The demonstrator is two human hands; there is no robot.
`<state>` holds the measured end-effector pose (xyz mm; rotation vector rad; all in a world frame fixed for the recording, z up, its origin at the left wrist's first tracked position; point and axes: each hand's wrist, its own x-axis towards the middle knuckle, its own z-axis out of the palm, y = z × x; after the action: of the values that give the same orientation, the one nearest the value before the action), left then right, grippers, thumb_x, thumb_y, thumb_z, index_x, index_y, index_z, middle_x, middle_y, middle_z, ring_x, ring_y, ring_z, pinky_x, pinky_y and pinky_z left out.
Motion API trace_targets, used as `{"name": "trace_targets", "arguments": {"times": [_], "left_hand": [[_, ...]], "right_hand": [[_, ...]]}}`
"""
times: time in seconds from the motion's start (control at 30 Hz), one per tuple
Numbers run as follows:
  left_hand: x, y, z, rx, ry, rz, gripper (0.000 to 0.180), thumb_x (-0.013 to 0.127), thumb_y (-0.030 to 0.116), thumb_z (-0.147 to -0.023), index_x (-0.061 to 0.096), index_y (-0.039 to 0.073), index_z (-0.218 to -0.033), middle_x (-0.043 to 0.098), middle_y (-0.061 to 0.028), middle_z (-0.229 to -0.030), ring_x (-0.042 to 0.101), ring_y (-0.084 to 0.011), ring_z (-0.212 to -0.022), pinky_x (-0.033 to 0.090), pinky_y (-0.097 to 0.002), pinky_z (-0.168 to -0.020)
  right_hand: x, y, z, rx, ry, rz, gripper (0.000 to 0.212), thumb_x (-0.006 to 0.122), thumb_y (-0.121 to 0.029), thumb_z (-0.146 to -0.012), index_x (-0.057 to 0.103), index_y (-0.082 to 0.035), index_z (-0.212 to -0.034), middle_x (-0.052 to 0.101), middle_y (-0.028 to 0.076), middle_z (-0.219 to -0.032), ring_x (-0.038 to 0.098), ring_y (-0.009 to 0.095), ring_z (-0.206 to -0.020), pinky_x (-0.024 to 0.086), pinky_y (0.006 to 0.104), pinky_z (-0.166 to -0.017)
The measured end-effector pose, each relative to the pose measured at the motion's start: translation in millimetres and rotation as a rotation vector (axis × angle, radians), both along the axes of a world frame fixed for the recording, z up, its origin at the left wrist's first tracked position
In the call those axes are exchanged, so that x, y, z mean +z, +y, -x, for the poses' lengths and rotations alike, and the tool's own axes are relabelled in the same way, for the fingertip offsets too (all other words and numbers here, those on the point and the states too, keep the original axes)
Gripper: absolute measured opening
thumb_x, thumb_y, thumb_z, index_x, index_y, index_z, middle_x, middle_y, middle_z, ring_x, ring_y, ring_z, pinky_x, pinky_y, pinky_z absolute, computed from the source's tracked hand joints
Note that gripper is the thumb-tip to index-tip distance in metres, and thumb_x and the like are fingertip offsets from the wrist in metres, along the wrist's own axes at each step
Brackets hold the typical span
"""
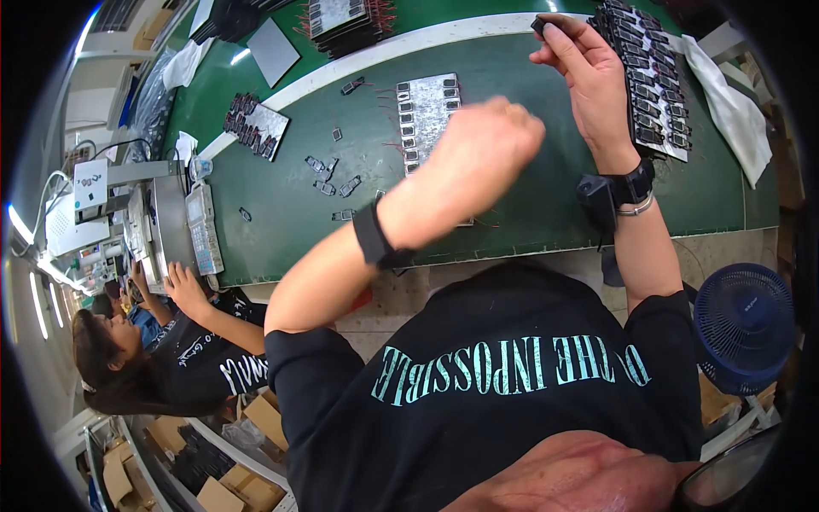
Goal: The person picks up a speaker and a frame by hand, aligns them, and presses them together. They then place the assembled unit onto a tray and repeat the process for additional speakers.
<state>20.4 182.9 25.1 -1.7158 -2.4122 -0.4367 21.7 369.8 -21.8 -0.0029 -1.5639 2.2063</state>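
Observation:
My right hand (589, 77) is raised over the table's far right. Its thumb and fingers pinch a small black part (538, 26). My left hand (482, 141) is smeared by motion above a pale metal plate (429, 90) and covers the plate's near portion. The fingers of that hand look curled, but I cannot tell whether they hold anything. Small black rectangular components with thin red wires (404, 107) sit along the plate's edges. Beside my right wrist, a stack of plates (653, 85) carries rows of similar black components.
Loose components (324, 186) lie on the green table (299, 230) left of the plate. Another loaded plate (256, 126) and a grey sheet (273, 53) are farther left. A white cloth (725, 107) hangs near the right edge. A blue fan (744, 328) and a co-worker (183, 358) flank me.

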Motion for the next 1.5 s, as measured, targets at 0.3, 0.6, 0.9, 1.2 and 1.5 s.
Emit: {"name": "trace_targets", "arguments": {"times": [0.3,0.6,0.9,1.2,1.5], "left_hand": [[-29,31,12,0.016,0.154,0.198,0.012,0.059,0.007,-0.077,0.061,0.002,-0.088,0.063,-0.0135,-0.079,0.065,-0.028,-0.077,0.055,-0.0377,-0.065],[-28,-6,28,0.166,0.018,-0.066,0.009,0.06,0.003,-0.08,0.061,-0.001,-0.088,0.064,-0.0129,-0.081,0.068,-0.0264,-0.075,0.056,-0.0347,-0.064],[-12,-68,41,0.474,-1.447,-0.92,0.014,0.061,0.005,-0.091,0.057,-0.004,-0.099,0.069,-0.0234,-0.096,0.072,-0.0283,-0.083,0.06,-0.0315,-0.074],[-31,-70,34,0.418,-1.667,-1.081,0.012,0.06,0.006,-0.094,0.056,-0.005,-0.098,0.069,-0.0198,-0.095,0.072,-0.0248,-0.086,0.061,-0.0312,-0.077],[-32,-68,31,0.433,-1.614,-1.05,0.013,0.058,0.006,-0.095,0.056,-0.005,-0.101,0.07,-0.0193,-0.095,0.072,-0.0238,-0.087,0.061,-0.0301,-0.077]], "right_hand": [[-6,3,-1,-0.036,0.032,0.031,0.021,0.059,-0.01,-0.098,0.061,-0.001,-0.117,0.067,0.007,-0.104,0.063,0.011,-0.085,0.053,0.0286,-0.084],[4,-5,-5,-0.051,0.086,-0.042,0.02,0.057,-0.009,-0.098,0.06,-0.001,-0.117,0.066,0.008,-0.106,0.063,0.012,-0.085,0.053,0.0296,-0.084],[23,-71,-21,0.156,-0.119,-0.238,0.017,0.06,-0.007,-0.096,0.063,0.001,-0.111,0.066,0.004,-0.1,0.061,0.008,-0.084,0.05,0.0227,-0.081],[13,-91,-7,0.088,-0.197,-0.461,0.015,0.066,-0.01,-0.09,0.068,-0.001,-0.102,0.067,0.001,-0.09,0.061,0.007,-0.081,0.049,0.0207,-0.072],[5,-76,-2,0.295,-0.3,-0.241,0.018,0.066,-0.015,-0.093,0.066,-0.001,-0.105,0.067,0.002,-0.097,0.062,0.007,-0.088,0.051,0.0218,-0.074]]}}
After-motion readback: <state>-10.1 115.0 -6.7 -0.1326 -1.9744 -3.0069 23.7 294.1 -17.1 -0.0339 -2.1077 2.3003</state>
